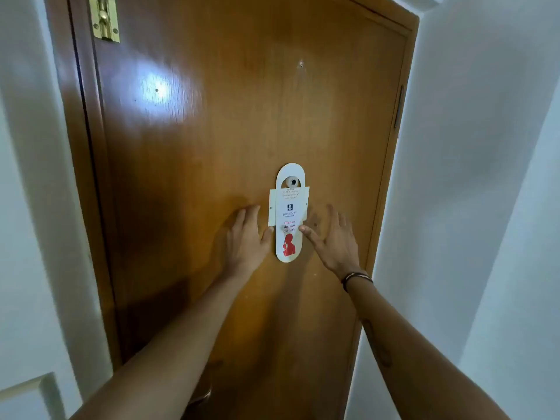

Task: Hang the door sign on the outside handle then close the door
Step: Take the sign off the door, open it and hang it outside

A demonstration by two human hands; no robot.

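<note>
A white "Please do not disturb" door sign [289,213] with red print hangs flat on the brown wooden door [212,131], its top hole looped over a small grey knob [292,182]. My left hand [247,239] lies flat on the door just left of the sign, thumb touching the sign's left edge. To the sign's right, my right hand [331,241] has its fingers spread and its thumb tip on the sign's right edge. Neither hand grips anything.
A brass latch [104,18] sits on the frame at top left. White walls [469,177] flank the door on both sides. A hinge [399,106] shows on the door's right edge. A white panel corner [30,395] is at bottom left.
</note>
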